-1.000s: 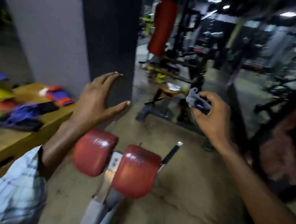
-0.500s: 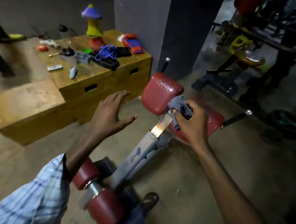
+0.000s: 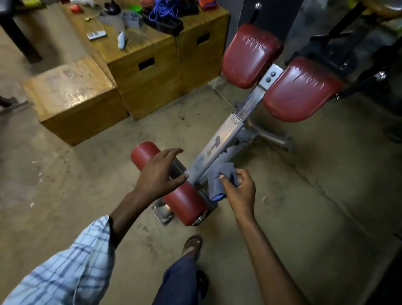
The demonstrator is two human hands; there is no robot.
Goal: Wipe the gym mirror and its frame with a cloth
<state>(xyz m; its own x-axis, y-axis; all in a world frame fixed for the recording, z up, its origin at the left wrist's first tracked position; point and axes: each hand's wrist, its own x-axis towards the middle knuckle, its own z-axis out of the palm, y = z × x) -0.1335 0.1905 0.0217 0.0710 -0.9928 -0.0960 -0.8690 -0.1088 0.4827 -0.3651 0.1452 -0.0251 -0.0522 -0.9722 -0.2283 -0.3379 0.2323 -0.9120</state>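
Note:
My right hand [image 3: 239, 189] grips a crumpled grey cloth [image 3: 218, 180] with a blue edge, low over the floor beside the silver bar [image 3: 221, 141] of a gym bench. My left hand [image 3: 159, 171] hovers with fingers spread over the bench's red foot roller [image 3: 184, 204]; I cannot tell whether it touches it. The mirror lies at the top right [image 3: 319, 16], dark, with only its lowest part in view.
The bench's two red pads [image 3: 249, 54] stand ahead. Wooden boxes [image 3: 151, 65] to the left carry a blue rope, black items and small clutter. My sandalled foot [image 3: 192, 245] is on the concrete floor behind the roller. Dark machine legs stand at the right.
My view has dropped from the mirror to the floor and bench. Both hands have come down towards the foot roller, the right one still gripping the cloth.

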